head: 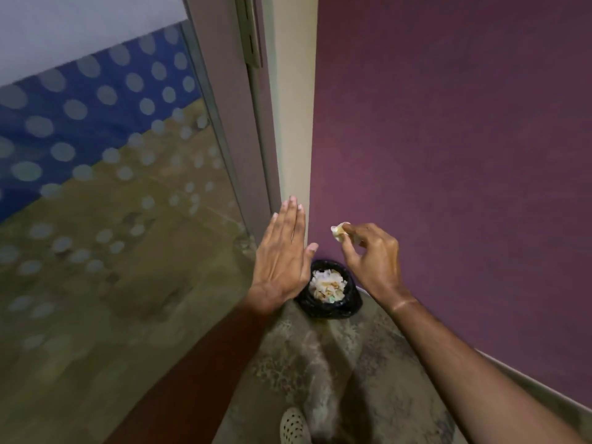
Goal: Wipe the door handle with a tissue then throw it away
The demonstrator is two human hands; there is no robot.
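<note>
Right hand point(373, 257) pinches tissue point(340, 232), partly hidden by fingers

The glass door panel point(105, 193) on the left is looking glossy and see-through, with frosted matt dots and a blue band across it. Its frame point(246, 174) is appearing as smooth, satin grey metal, and the hinge point(251, 33) far up is showing the same dull metal. The wall point(448, 155) on the right is reading as matt purple with a faintly grainy finish. The floor point(336, 363) is looking like mottled polished stone. The bin liner point(333, 307) is showing as shiny, crinkled black plastic, holding crumpled paper. The tissue point(341, 232) in the right hand point(373, 261) is looking soft and wadded. The near shoe point(293, 427) is appearing as perforated matt material.
</note>
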